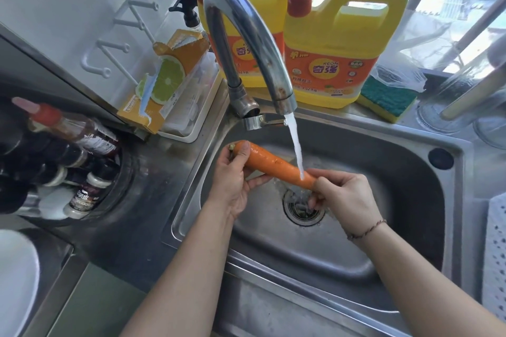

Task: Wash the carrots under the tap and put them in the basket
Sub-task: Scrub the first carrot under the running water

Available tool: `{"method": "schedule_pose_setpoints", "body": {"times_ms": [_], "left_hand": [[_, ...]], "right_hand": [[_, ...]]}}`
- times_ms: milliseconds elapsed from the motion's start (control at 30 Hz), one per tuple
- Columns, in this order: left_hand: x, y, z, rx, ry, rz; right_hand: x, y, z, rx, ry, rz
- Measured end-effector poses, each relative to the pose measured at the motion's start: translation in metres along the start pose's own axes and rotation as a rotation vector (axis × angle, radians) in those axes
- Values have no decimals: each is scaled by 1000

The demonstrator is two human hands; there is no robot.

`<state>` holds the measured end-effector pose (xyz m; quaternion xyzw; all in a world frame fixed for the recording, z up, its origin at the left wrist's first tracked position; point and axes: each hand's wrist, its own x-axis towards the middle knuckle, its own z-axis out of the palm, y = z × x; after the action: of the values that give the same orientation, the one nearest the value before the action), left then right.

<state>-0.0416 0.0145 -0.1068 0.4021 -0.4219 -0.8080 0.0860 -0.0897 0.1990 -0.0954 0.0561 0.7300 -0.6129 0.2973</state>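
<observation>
An orange carrot [276,165] lies across the steel sink [410,172], above the drain. My left hand [232,180] grips its thick top end, thumb over the stub. My right hand [342,197] curls round its thin end. Water runs from the chrome tap [246,35] and lands on the carrot just beside my right fingers. A white perforated basket [495,262] shows partly at the right edge.
Two yellow detergent jugs [336,44] and a green-yellow sponge [386,98] stand behind the sink. An orange box [164,82] and a spray bottle are at the back left. Sauce and spice bottles [71,161] crowd the left counter. A white bowl [16,282] sits at lower left.
</observation>
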Motion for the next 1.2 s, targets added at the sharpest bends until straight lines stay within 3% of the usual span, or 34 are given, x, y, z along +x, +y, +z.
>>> {"method": "schedule_pose_setpoints", "body": {"times_ms": [333,500,1200], "left_hand": [[-1,12,-14,-100,54,60],[-2,14,-18,-94,53,79],[-6,4,-22,-86,4,75]], "right_hand": [[14,-6,21,382,-82,127],[11,-2,22,392,-132,129],[7,0,22,432,-38,146]]}}
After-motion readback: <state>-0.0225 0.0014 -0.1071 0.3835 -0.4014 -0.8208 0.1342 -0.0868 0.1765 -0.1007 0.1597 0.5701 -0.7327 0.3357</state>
